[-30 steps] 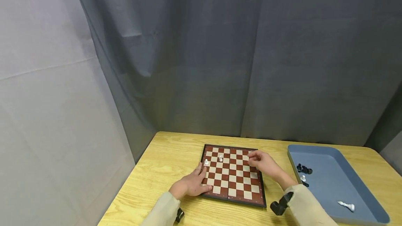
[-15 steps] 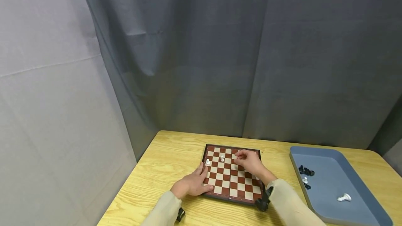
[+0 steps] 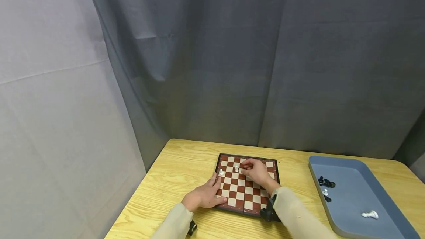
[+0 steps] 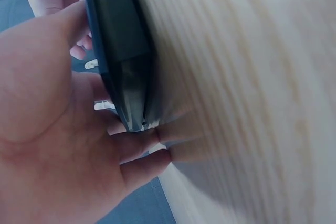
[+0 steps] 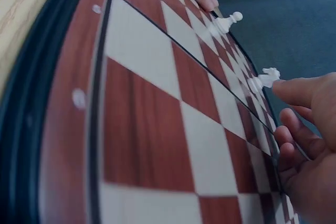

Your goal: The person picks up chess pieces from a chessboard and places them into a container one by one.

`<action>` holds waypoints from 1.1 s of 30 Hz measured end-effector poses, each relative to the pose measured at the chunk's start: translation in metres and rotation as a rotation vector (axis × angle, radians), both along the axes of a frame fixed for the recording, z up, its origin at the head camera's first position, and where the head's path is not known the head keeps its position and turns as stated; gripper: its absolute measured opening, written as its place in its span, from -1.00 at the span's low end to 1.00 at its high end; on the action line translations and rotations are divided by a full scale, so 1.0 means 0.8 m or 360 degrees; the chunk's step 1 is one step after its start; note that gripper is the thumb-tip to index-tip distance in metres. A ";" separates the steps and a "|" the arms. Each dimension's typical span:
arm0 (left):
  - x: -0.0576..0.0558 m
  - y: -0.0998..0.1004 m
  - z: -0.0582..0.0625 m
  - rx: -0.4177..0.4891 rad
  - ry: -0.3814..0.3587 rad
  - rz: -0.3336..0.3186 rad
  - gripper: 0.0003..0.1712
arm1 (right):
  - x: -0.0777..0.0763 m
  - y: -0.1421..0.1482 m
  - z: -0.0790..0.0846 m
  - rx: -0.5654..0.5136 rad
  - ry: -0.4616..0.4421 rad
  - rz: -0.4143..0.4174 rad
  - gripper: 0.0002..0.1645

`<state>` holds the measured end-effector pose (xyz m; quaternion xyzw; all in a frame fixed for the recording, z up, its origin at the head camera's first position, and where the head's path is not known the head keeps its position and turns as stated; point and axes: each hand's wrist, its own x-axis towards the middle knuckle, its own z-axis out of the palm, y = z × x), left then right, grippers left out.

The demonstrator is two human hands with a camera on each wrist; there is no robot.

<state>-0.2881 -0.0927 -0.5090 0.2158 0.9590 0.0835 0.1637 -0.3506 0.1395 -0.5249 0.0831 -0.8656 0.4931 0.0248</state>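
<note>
A red-and-white chessboard (image 3: 234,194) with a black rim lies on the wooden table. On its far left part stand a white pawn (image 3: 221,172) and a white knight (image 3: 237,168), both upright. My left hand (image 3: 204,195) rests at the board's left edge with fingers spread, thumb over the near left corner. In the left wrist view its fingers reach along the black side of the board. Just right of the knight is my right hand (image 3: 258,174), its fingers loosely bent. The right wrist view puts its thumb (image 5: 296,92) close beside the knight; contact is unclear.
To the right sits a blue-grey tray (image 3: 356,163). Several black chess pieces (image 3: 327,183) lie by its left wall, with a small white piece (image 3: 325,192) among them. A taller white piece (image 3: 370,214) lies on its side nearer the front. A grey curtain (image 3: 212,84) hangs behind.
My right hand has moved left across the board, from its far right side to beside the knight. The left hand keeps its place at the board's edge. The view has shifted slightly.
</note>
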 end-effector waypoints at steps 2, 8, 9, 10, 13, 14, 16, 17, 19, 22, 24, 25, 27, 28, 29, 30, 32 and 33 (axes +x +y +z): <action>0.000 -0.001 0.001 0.0004 -0.0009 -0.0001 -0.03 | -0.002 -0.004 -0.002 0.0003 0.0017 -0.0012 -0.70; 0.000 -0.003 0.001 -0.0003 0.0001 -0.0005 -0.03 | -0.006 -0.016 -0.004 0.0026 0.0029 -0.0035 -0.67; 0.000 -0.003 0.000 -0.0007 0.0003 -0.0005 -0.03 | -0.007 -0.017 -0.005 0.0037 0.0027 -0.0037 -0.66; 0.001 -0.003 0.000 -0.0007 0.0005 -0.0004 -0.04 | -0.008 -0.019 -0.006 0.0057 0.0023 -0.0037 -0.65; 0.001 -0.002 -0.002 -0.0009 -0.0001 -0.0004 -0.03 | -0.009 -0.024 -0.011 0.0134 0.0019 -0.0050 -0.64; 0.001 -0.002 -0.002 -0.0009 0.0000 -0.0004 -0.03 | -0.010 -0.025 -0.014 0.0171 0.0032 -0.0056 -0.64; 0.000 -0.001 -0.003 -0.0014 0.0011 -0.0004 -0.03 | -0.011 -0.027 -0.017 0.0239 0.0052 -0.0074 -0.65; 0.000 -0.001 -0.004 -0.0016 0.0017 -0.0006 -0.03 | -0.012 -0.028 -0.017 0.0276 0.0070 -0.0080 -0.66; -0.001 0.000 -0.004 -0.0021 0.0028 -0.0009 -0.03 | -0.012 -0.028 -0.018 0.0328 0.0103 -0.0084 -0.70; -0.001 0.001 -0.003 -0.0025 0.0028 -0.0014 -0.03 | -0.011 -0.028 -0.017 0.0362 0.0149 -0.0071 -0.80; -0.001 0.001 -0.002 -0.0027 0.0029 -0.0020 -0.03 | -0.010 -0.028 -0.016 0.0371 0.0189 -0.0053 -0.85; -0.001 0.001 -0.001 -0.0029 0.0031 -0.0023 -0.03 | -0.009 -0.027 -0.015 0.0369 0.0202 -0.0048 -0.88; -0.001 0.001 0.000 -0.0028 0.0035 -0.0024 -0.03 | -0.008 -0.027 -0.014 0.0364 0.0209 -0.0032 -0.90; -0.001 0.001 0.001 -0.0034 0.0039 -0.0024 -0.03 | -0.008 -0.026 -0.013 0.0361 0.0203 -0.0027 -0.91; 0.000 0.001 0.002 -0.0032 0.0037 -0.0022 -0.03 | -0.008 -0.026 -0.013 0.0361 0.0197 -0.0020 -0.91; 0.000 0.001 0.002 -0.0032 0.0034 -0.0020 -0.03 | -0.008 -0.026 -0.012 0.0357 0.0178 -0.0017 -0.92; 0.000 0.001 0.002 -0.0029 0.0029 -0.0016 -0.03 | -0.008 -0.025 -0.012 0.0348 0.0145 0.0001 -0.93; 0.000 0.000 0.001 -0.0027 0.0024 -0.0012 -0.03 | -0.008 -0.025 -0.012 0.0341 0.0132 0.0008 -0.94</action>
